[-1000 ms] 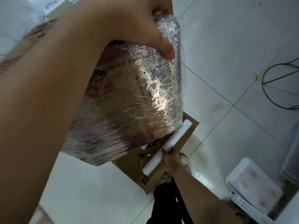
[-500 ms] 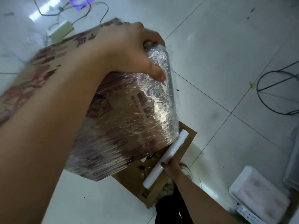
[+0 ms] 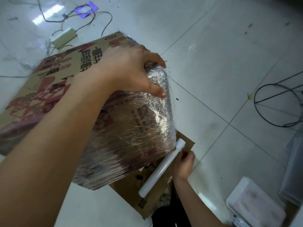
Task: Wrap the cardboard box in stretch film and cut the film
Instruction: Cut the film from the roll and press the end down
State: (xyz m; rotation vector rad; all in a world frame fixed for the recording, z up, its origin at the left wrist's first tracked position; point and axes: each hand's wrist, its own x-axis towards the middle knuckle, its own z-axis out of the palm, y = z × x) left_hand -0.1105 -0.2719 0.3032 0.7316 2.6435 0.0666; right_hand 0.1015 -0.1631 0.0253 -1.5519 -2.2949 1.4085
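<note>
A printed cardboard box [image 3: 65, 76] stands tilted on the tiled floor, and its near end [image 3: 131, 136] is covered in shiny stretch film. My left hand [image 3: 131, 71] grips the box's upper right corner, fingers curled over the edge and thumb on the wrapped face. A white roll of stretch film [image 3: 162, 167] lies against the box's lower right edge, with film running from it up onto the box. My right hand [image 3: 183, 164] holds the roll from its right side, fingers curled near its upper end.
A flat piece of cardboard [image 3: 150, 205] lies under the roll. A power adapter [image 3: 64, 37] with cables sits behind the box. A black cable loop [image 3: 277, 105] lies at the right. A white tray [image 3: 252, 205] and a clear bin [image 3: 295, 169] stand at the lower right.
The box and my left hand sit lower in view, showing more of the printed top. My right hand has shifted from under the roll's middle to its right side, nearer the upper end.
</note>
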